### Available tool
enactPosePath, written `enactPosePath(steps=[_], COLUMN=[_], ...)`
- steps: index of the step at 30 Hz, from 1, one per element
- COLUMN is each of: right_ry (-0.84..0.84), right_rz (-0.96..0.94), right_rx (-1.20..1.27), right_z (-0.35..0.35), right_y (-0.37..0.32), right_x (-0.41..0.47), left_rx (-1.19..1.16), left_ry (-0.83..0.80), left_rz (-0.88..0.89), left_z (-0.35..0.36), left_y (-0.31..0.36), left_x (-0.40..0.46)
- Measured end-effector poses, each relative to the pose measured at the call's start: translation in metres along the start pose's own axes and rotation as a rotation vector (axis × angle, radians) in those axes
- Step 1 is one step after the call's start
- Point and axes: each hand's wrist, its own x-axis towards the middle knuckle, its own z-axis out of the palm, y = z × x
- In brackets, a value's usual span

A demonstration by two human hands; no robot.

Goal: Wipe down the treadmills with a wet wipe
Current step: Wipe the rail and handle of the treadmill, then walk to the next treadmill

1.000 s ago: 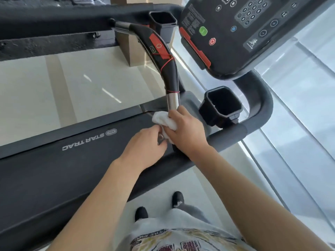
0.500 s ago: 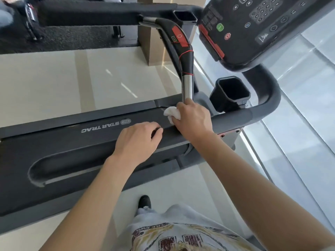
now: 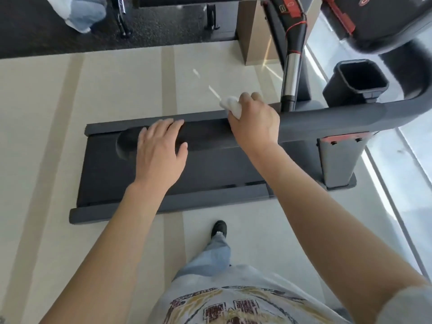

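A dark grey treadmill lies across the view below me. Its padded side handrail runs from the right towards the middle and ends in a rounded tip at the left. My right hand is closed around this rail and holds a crumpled white wet wipe against it; the wipe sticks out above my fingers. My left hand rests flat on the rail near its tip, fingers apart, holding nothing.
The black console with red trim hangs at the top right, above a black cup holder. A chrome and black inner handle rises just right of my right hand. Glass panels run along the right. My shoe stands on the pale floor.
My view has pulled back and up. Both hands have slid left along the handrail. My left hand has moved away from the wipe and opened flat near the rail's tip.
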Motion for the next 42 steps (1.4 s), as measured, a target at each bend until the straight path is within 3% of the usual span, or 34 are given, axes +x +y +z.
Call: enactPosePath(steps=[5,9,17,29,42], right_ry=[0.006,-0.149,-0.356,-0.505,-0.606], right_rz=[0.002,-0.054,-0.069,-0.262,-0.617], right_rx=[0.33,0.417,0.467,0.432,0.466], right_z=[0.018,0.029,0.063,0.117,0.143], right_y=[-0.047,-0.085,-0.189,-0.403,-0.564], right_x=[-0.041,-0.062,-0.11,-0.193,-0.253], left_rx=[-0.096,-0.176,-0.207,-0.246,-0.317], left_ry=[-0.014,-0.006,-0.007,0.035,0.147], left_rz=[-0.117,-0.234,-0.437,-0.492,-0.691], left_z=[-0.012,-0.019,-0.056,-0.12,-0.143], left_y=[-0.004,-0.031,-0.159,-0.359,-0.462], left_x=[-0.041,-0.069,-0.142,-0.253,-0.369])
